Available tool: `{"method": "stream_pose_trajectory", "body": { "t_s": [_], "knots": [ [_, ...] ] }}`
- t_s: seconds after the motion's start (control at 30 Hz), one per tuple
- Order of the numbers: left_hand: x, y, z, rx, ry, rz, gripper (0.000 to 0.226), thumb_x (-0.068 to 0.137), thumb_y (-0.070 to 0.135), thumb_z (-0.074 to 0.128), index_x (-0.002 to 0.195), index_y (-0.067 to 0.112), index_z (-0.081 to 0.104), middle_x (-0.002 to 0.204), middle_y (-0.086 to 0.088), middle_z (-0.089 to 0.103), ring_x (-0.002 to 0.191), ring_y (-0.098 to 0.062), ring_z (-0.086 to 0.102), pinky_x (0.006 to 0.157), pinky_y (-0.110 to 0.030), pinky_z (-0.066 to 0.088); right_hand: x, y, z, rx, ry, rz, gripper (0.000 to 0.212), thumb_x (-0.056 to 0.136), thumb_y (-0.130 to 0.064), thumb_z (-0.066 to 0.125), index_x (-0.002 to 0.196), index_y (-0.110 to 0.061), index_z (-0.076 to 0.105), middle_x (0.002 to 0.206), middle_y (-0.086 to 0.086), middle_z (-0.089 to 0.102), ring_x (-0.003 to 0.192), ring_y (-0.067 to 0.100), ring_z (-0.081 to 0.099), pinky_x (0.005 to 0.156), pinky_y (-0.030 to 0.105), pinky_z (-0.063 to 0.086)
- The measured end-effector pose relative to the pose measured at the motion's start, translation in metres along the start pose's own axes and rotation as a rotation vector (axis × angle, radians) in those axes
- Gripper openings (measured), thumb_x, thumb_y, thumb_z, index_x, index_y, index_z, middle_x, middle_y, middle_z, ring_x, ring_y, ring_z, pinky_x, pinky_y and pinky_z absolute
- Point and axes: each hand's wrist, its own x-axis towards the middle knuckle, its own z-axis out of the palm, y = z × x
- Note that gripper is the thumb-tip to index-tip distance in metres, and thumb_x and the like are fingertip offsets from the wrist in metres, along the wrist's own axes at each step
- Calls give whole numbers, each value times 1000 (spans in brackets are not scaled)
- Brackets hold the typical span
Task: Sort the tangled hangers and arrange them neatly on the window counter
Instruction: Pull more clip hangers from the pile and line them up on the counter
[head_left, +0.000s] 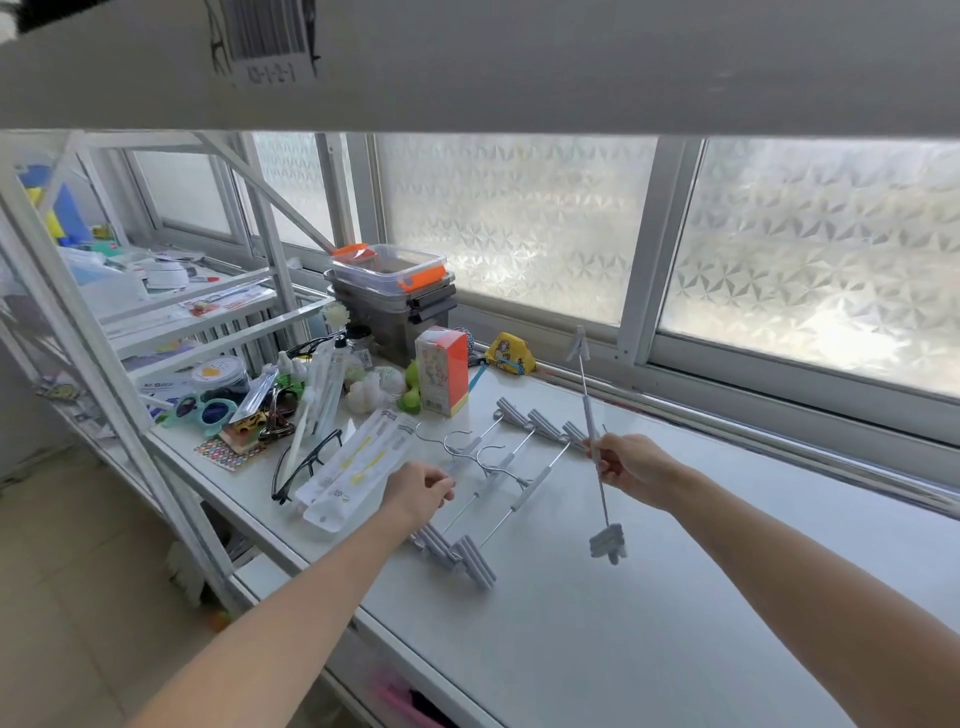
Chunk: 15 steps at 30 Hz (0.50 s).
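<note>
Your right hand (631, 470) is pinched shut around the middle of one clip hanger (592, 426), lifted clear of the counter (675, 597) and held nearly upright, one clip end hanging low and the other up toward the window (probably so it swings free of the rest). The other hangers (498, 467) lie side by side on the counter between your hands, hooks pointing left, clips at both ends; the rods look parallel, so most of the tangle seems undone. Your left hand (418, 491) rests at their hook end, fingers curled loosely closed; whether it grips a hook or only steadies the row, I cannot tell. The left-hand clutter (291, 395) sits just beside the row.
</note>
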Motion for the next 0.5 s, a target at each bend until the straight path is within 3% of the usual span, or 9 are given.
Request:
{"method": "stream_pose_trajectory", "body": {
  "t_s": [0.13, 0.3, 0.5],
  "knots": [
    [-3, 2, 0, -4, -6, 2, 21, 91, 8, 55, 100, -4, 71, 99, -20, 73, 56, -8, 52, 88, -28, 51, 0, 1, -4, -134, 75, 41, 23, 92, -2, 47, 71, -1, 54, 66, 7, 44, 53, 11, 33, 39, 14, 32],
    [-3, 2, -2, -25, 2, -4, 21, 91, 4, 54, 101, -4, 70, 102, -21, 73, 54, -5, 51, 82, -24, 49, -2, 1, -7, -188, 136, 71, 25, 93, -10, 53, 70, -1, 58, 63, 6, 46, 54, 11, 39, 39, 13, 39],
    [-2, 1, -4, -38, 7, -7, 21, 91, 3, 53, 101, -5, 70, 103, -22, 73, 55, -6, 51, 89, -29, 51, -4, 1, -2, -166, 167, 80, 11, 94, -11, 50, 95, -5, 59, 70, 5, 57, 58, 9, 48, 45, 13, 37]
  ]
}}
